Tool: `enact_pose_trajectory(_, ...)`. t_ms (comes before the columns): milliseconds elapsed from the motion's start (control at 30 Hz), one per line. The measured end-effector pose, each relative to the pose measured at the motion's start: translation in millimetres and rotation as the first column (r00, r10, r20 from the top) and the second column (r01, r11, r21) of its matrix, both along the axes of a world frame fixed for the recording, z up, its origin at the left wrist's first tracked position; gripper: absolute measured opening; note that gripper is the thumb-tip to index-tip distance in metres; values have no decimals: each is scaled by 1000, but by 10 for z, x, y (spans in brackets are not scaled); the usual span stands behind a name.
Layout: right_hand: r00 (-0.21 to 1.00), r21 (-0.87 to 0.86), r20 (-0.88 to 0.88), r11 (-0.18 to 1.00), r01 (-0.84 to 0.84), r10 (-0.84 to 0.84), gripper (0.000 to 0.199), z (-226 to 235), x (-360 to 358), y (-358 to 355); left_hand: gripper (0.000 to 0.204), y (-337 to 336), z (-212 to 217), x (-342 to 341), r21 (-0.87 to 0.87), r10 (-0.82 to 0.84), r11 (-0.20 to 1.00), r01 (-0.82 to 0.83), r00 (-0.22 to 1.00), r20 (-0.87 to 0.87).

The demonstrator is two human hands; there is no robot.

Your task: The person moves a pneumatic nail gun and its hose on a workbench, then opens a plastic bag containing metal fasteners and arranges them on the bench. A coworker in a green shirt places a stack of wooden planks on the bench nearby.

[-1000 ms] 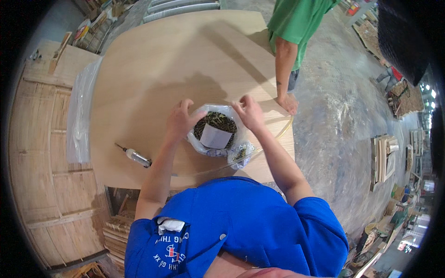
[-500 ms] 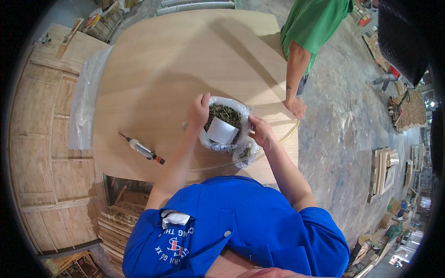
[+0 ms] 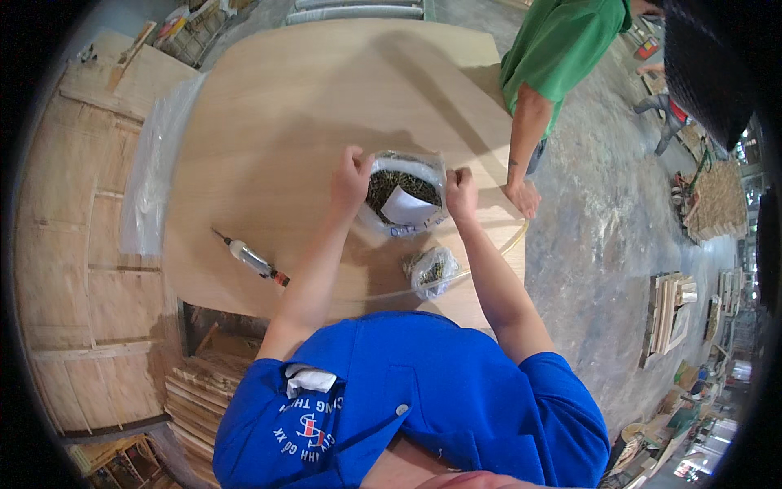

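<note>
1. Forearms in short blue sleeves are seen coming up from the lower edge, over the near edge of the large pale plywood table (image 3: 277, 122).
2. Just inside that edge, near the right forearm, a small crumpled clear plastic bag of dark screws (image 3: 432, 270) lies by itself on the table, untouched.
3. To the left of the arms, well apart from both hands, a slim clear-bodied tool with a red tip (image 3: 252, 261) lies slanted on the wood.
4. Between the hands stands a larger clear plastic bag filled with dark screws, a white paper slip on top (image 3: 405, 200). Its mouth is held open.
5. The left hand (image 3: 352, 178) is clenched on the bag's left rim; the fingers are curled round the plastic.
6. The right hand (image 3: 461, 194) is closed on the right rim in the same way, so the bag is gripped from both sides.
7. The step in hand is judged to be the spreading or steadying of the bag's mouth. A next move would call for one hand to be freed while the other keeps the rim taut, lest the bag slump and the screws spill.
8. Farther off, at the table's right edge, the hand of a person in a green shirt (image 3: 521, 196) rests on the rim.
</note>
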State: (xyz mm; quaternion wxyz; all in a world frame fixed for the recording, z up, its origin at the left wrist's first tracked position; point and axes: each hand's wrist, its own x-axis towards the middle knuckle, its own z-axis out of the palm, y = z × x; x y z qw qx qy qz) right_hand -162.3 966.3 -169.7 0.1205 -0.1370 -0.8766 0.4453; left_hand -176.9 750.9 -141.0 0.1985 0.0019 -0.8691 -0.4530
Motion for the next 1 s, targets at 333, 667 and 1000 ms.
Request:
enact_pose_trajectory(333, 768, 401, 171, 669, -626, 617, 26, 561, 346, -368, 18, -42, -29, 649, -631, -566, 640, 438, 824, -2)
enact_pose_trajectory(667, 985, -410, -94, 896, -172, 146, 29, 531, 978, 839, 29, -194, 34, 999, -610, -580, 540, 580, 782, 229)
enact_pose_trajectory(1000, 997, -795, -72, 606, -43, -24, 35, 440, 1839, 965, 43, 433, -9, 1269, -502, -549, 655, 564, 813, 197)
